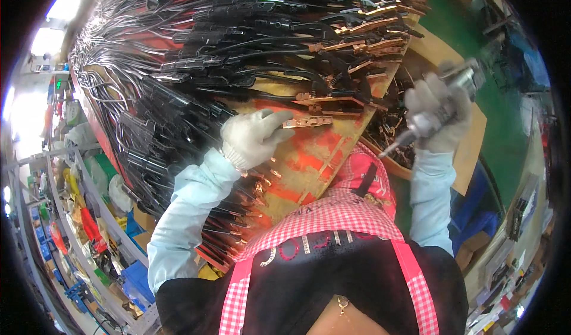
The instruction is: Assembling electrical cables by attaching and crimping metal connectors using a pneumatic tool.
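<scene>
My left hand (253, 137), in a whitish work glove, pinches a flat copper-coloured contact piece (308, 122) over the worn red-and-tan table top (297, 168). My right hand (440, 109), gloved too and smeared by motion, is wrapped around a power screwdriver (468, 78). Its pointed bit slants down toward the table's right edge, apart from the copper piece. Just beyond my left hand lie rows of black cables (262, 55) ending in copper contacts (333, 100). More copper ends (259, 192) stick out near my left forearm.
An opened cardboard box (474, 151) with many small copper parts (401, 136) stands against the table's right edge, below the screwdriver. Grey wires and black housings (160, 97) pile up on the left. Shelves with coloured goods (89, 222) line the far left, beyond the table.
</scene>
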{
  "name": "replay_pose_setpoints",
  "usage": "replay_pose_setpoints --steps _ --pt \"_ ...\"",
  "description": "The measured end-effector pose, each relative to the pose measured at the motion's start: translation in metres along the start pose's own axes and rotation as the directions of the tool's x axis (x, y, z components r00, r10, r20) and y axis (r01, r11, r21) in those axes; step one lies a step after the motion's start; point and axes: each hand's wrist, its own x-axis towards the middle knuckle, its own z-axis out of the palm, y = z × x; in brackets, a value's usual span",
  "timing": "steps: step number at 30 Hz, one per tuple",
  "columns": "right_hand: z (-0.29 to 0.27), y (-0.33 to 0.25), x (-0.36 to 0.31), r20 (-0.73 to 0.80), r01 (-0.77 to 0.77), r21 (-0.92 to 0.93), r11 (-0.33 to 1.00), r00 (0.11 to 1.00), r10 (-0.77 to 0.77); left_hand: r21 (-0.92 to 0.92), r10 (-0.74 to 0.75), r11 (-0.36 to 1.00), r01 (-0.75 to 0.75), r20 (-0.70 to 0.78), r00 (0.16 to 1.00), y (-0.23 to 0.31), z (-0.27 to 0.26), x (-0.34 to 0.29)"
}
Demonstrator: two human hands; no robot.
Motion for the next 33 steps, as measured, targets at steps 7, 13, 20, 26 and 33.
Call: replay_pose_setpoints --steps 7,13,20,26,33 --pt "0.068 0.086 0.0 0.253 0.127 -0.007 0.992 0.96 -0.121 0.092 -0.022 0.996 0.021 0.017 1.0 0.007 0.004 0.004" --pt "0.084 0.099 -0.013 0.125 0.02 -0.192 0.981 0.992 0.004 0.077 -0.061 0.996 0.052 0.109 0.992 0.005 0.005 0.005" --pt "0.095 0.099 -0.023 0.114 0.081 -0.383 0.92 0.993 -0.04 0.061 -0.082 0.995 0.074 0.142 0.987 0.002 0.007 0.005" --pt "0.096 0.099 -0.023 0.234 0.151 -0.43 0.89 0.971 -0.052 0.034 -0.044 0.999 0.041 0.102 0.994 0.0 0.008 0.003" --pt "0.092 0.099 -0.025 0.372 0.25 -0.389 0.887 0.923 -0.097 -0.035 -0.052 0.998 0.055 0.074 0.996 0.001 0.01 0.004"
